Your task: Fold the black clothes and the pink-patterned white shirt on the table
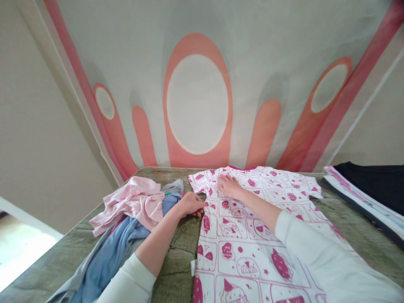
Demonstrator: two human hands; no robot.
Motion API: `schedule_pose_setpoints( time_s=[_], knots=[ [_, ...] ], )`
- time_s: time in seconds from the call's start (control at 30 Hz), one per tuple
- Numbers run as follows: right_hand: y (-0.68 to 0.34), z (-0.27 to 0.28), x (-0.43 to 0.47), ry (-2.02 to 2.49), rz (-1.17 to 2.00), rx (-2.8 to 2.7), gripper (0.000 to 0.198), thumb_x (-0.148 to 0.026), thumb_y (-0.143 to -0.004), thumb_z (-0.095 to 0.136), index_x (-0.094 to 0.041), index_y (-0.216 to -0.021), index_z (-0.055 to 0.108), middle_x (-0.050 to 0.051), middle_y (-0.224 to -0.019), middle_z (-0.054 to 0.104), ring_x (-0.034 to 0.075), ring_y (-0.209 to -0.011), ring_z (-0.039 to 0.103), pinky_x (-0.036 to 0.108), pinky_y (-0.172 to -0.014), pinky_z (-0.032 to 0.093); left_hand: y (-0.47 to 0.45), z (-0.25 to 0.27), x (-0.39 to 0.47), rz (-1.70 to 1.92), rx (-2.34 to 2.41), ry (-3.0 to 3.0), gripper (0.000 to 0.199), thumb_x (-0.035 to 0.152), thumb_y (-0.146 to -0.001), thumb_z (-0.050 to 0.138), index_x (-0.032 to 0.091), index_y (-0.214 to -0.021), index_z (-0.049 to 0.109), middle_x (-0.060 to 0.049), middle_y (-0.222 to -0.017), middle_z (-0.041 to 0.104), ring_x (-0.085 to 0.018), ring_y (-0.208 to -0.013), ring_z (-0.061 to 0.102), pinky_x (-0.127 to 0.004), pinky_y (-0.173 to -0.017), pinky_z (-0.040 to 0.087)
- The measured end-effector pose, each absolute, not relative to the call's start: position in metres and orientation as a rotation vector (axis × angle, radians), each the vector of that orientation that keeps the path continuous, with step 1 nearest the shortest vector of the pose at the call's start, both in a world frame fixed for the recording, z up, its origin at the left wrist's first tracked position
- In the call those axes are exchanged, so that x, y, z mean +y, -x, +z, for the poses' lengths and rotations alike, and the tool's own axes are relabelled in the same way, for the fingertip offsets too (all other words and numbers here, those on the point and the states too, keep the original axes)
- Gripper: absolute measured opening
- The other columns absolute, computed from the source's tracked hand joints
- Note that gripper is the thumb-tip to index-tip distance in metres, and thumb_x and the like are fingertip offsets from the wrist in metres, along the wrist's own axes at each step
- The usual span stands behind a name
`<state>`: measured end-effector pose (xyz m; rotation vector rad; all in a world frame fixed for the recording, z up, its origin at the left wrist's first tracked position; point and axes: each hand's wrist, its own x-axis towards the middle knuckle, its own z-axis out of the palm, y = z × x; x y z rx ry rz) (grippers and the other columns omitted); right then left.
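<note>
Printed shirt: spread flat on the bench.
Right hand: laid on shoulder area, fingers slightly spread.
Left hand: curled at side edge; cannot tell whether pinching.
Smoothing: light outward strokes advisable, edge steadied.

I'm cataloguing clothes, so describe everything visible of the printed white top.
The white short-sleeved top has magenta cartoon panels, a magenta neckline and a side tag. Its fabric looks thin. It lies spread on the table, neckline farthest away, lower end out of frame. The right hand rests on it; the left hand touches its edge.
</note>
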<state>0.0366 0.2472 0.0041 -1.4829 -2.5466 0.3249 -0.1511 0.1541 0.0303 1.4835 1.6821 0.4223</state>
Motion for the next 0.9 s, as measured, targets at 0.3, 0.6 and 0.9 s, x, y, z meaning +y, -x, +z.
schedule_pose_setpoints(
  time_s=[0.3, 0.6, 0.9],
  knots=[
    [-0.043, 0.015, 0.131, 0.818, 0.310, -2.627, 0.032, -0.021, -0.088, 0.041, -0.015, -0.116, 0.055, 0.011, -0.116, 0.057, 0.021, -0.109, 0.049, 0.036, -0.095, 0.036, 0.160, 0.027, 0.160, 0.431, 1.583, -1.400, 0.021, 0.031, -0.072, 0.058, 0.012, -0.066, 0.063, -0.004, -0.059, 0.065, -0.010, -0.047, 0.057, -0.017, -0.043, 0.040],
    [-0.043, 0.008, 0.111, 0.813, 0.219, -2.688, 0.044, -0.041, -0.090, 0.038, -0.017, -0.126, 0.049, 0.013, -0.136, 0.042, 0.029, -0.123, 0.033, 0.049, -0.101, 0.024, 0.149, 0.013, 0.182, 0.707, 1.851, -2.009, 0.031, 0.043, -0.073, 0.057, 0.014, -0.065, 0.062, 0.000, -0.058, 0.059, -0.012, -0.059, 0.053, -0.019, -0.053, 0.035],
    [-0.047, 0.010, 0.109, 0.737, 0.265, -2.737, 0.054, -0.051, -0.090, 0.033, -0.019, -0.132, 0.043, 0.012, -0.140, 0.036, 0.032, -0.127, 0.026, 0.055, -0.102, 0.017, 0.153, 0.005, 0.197, 0.763, 1.979, -1.863, 0.021, 0.033, -0.075, 0.061, 0.012, -0.078, 0.059, -0.002, -0.069, 0.062, -0.012, -0.062, 0.055, -0.021, -0.057, 0.039]
  ],
)
